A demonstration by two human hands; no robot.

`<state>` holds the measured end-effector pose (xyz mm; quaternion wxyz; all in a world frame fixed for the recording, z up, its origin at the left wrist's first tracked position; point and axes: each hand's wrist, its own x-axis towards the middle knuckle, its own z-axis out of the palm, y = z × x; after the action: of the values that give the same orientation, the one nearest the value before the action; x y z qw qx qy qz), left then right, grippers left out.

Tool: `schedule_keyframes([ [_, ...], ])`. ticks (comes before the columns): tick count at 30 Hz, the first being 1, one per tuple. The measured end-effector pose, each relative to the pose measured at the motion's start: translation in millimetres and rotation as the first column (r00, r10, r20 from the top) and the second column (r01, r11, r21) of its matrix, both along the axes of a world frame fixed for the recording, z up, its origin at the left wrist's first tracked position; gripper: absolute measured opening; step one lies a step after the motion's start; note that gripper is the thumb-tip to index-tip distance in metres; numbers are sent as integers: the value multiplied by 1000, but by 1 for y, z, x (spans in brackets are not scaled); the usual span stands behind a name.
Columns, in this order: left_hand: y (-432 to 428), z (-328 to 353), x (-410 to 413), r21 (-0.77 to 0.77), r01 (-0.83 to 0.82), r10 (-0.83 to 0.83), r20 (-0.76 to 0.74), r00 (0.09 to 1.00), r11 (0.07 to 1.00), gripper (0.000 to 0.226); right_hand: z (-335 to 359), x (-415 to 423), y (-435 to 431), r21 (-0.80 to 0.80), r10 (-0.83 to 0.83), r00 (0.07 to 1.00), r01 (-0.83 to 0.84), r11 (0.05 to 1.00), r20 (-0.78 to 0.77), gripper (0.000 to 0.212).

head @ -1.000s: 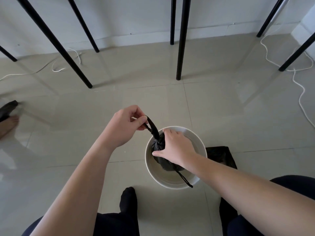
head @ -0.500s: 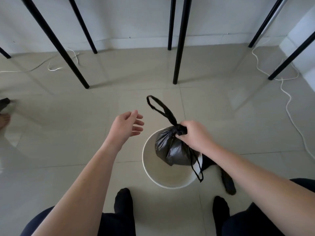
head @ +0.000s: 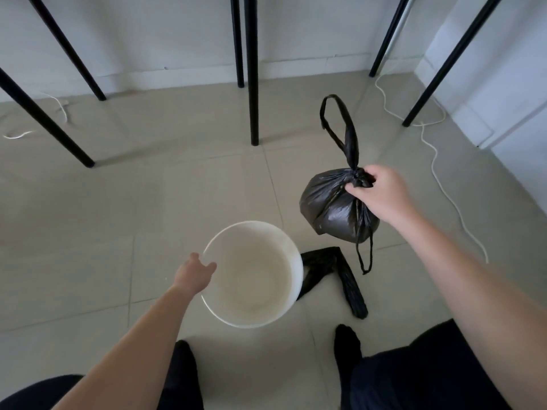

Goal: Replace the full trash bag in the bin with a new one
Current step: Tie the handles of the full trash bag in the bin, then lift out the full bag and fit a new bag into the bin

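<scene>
Underfoot, floor [head: 142,202]: beige glossy tiles, thin grout lines, soft reflections of the furniture legs.
Far wall [head: 148,39]: white, with a pale baseboard [head: 310,65] along the bottom; meets a second white wall in the right corner.
Table legs [head: 252,84]: black, thin, several; some upright, some slanted; stand on the tiles between the wall and the bin.
Cables: white cord [head: 434,167] snakes along the right side past one leg; another white cord [head: 62,109] lies at far left near the wall.
Bin [head: 291,253]: white, round, upright on the tiles at lower centre; pale inner wall and bottom showing.
Full trash bag [head: 331,211]: black, knotted at the top, held up in the air to the right of the bin and out of it; one handle loop sticks up, the other dangles below.
Right hand [head: 381,193]: fingers curled tight round the knot of the full trash bag, carries its weight.
Left hand [head: 192,275]: at the bin's left rim, fingers loosely bent over the edge; cannot tell whether grips or only touches.
New bag [head: 349,288]: black, flat and folded, lies on the tiles just right of the bin, partly hidden behind it.
Feet [head: 346,341]: black socks, dark trousers, planted near the bin on the near side.
</scene>
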<state>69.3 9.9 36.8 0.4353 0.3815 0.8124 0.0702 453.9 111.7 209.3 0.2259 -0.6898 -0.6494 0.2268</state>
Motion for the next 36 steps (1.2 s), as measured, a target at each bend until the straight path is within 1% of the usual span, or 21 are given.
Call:
schedule_keyframes([
  [2,-4,-7,2,-18,-36,35,-31,999,999,51,-17,15,8,-25,-38,999,38,999,8,25],
  [4,-5,-14,4,-37,-60,59,-19,998,998,36,-37,29,16,-64,-65,998,66,996,9,21],
  [7,-5,-20,6,-36,-78,77,-22,997,996,25,-67,46,27,-111,-75,997,77,991,23,18],
  [9,-3,-23,6,-24,-83,83,-20,996,996,25,-87,57,34,-129,-85,996,90,988,41,16],
  [11,-1,-25,5,-21,-88,88,-9,996,996,28,-108,67,42,-138,-106,993,113,984,59,19],
  [15,0,-30,2,-25,-125,126,26,992,992,28,-148,79,50,-225,-160,984,173,959,76,35],
  [18,1,-37,-3,-14,-152,152,19,988,988,29,-174,84,50,-280,-217,975,222,934,52,37],
  [21,2,-41,-7,-10,-166,166,4,986,986,27,-196,87,45,-353,-269,963,243,903,-26,39],
  [26,1,-46,-9,18,-183,183,-11,983,983,25,-227,95,30,-448,-289,957,252,858,-14,46],
  [30,3,-46,-8,33,-182,182,-21,983,983,27,-231,94,19,-460,-283,959,260,849,18,63],
  [33,4,-43,-6,30,-185,186,-16,982,982,27,-223,90,17,-423,-261,963,263,867,63,70],
  [35,3,-41,-6,27,-204,204,4,979,979,29,-212,84,15,-360,-258,958,287,888,127,81],
  [36,2,-41,-6,27,-215,215,14,977,976,30,-204,79,12,-296,-260,952,299,907,164,82],
])
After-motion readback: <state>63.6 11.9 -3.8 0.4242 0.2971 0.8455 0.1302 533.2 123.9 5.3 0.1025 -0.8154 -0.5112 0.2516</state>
